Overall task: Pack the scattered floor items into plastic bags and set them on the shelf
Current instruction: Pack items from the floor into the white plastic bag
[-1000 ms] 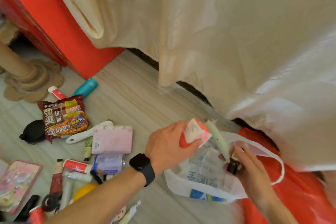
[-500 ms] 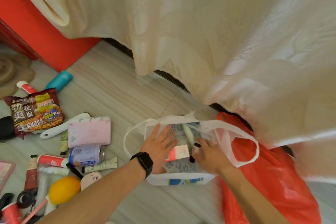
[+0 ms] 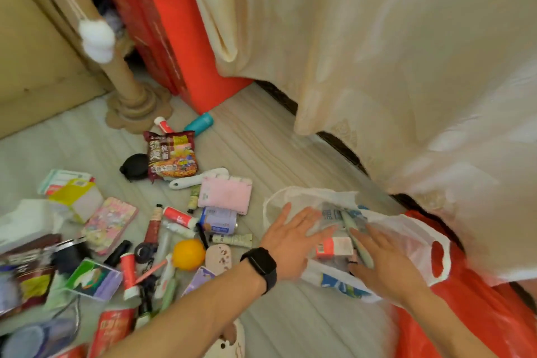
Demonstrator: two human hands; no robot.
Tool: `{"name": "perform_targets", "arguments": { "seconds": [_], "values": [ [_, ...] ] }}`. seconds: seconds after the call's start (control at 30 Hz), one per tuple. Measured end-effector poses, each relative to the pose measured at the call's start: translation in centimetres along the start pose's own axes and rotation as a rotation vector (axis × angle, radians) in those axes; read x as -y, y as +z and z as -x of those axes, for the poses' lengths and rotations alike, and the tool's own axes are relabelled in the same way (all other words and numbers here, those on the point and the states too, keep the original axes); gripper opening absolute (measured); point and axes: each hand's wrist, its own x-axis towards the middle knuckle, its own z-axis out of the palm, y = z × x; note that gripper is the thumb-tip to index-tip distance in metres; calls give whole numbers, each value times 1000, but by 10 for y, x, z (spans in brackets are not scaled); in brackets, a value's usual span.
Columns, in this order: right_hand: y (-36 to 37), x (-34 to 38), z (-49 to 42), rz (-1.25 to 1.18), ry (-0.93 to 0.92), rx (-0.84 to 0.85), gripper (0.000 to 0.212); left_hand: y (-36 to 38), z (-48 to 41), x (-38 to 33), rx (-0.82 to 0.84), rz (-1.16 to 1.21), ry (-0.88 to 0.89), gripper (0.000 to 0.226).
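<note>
A white plastic bag [image 3: 406,229] lies on the floor at the right, with a small red and white box [image 3: 334,247] and a pale green tube [image 3: 357,237] showing inside it. My left hand [image 3: 293,238], a black watch on its wrist, lies flat with spread fingers on the bag's left side. On the bag's near right part rests my right hand [image 3: 383,267], fingers straight. Scattered items cover the floor to the left: an orange [image 3: 188,254], a noodle packet [image 3: 171,158], a pink notebook [image 3: 225,194], a can [image 3: 219,219] and several tubes.
A red plastic bag [image 3: 470,314] lies under and right of the white one. Cream curtains [image 3: 377,52] hang over the far and right side. Red paper bags [image 3: 180,38] and a cardboard post [image 3: 128,90] stand at the back left. Bare floor [image 3: 290,322] shows between my arms.
The box went from my left hand and the dark-capped green tube from my right into the white bag, then both hands flattened on it. The view swung left, showing more floor items.
</note>
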Motion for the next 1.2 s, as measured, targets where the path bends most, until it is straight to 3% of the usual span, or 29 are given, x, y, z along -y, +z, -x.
{"name": "perform_targets", "arguments": {
  "seconds": [0.13,0.3,0.53,0.7,0.8,1.0,1.1,1.2],
  "values": [
    [-14,75,17,-39,-217,-83,69,-1,102,19,-129,205,-302,83],
    [-39,176,27,5,-468,-55,64,21,220,71,-90,304,-721,72],
    [-43,263,9,191,-582,7,66,64,315,105,-64,312,-1074,71],
    [-10,285,-25,347,-543,101,72,96,344,120,-45,373,-1294,84],
    [18,287,-51,358,-472,162,77,111,352,131,-4,386,-1325,92],
    [61,288,-101,262,-292,216,88,121,342,164,31,383,-1396,80],
    [78,280,-110,196,-268,125,77,126,342,172,253,374,-1538,65],
    [83,275,-108,85,-241,65,67,129,352,175,364,283,-1453,49]
  ]
}}
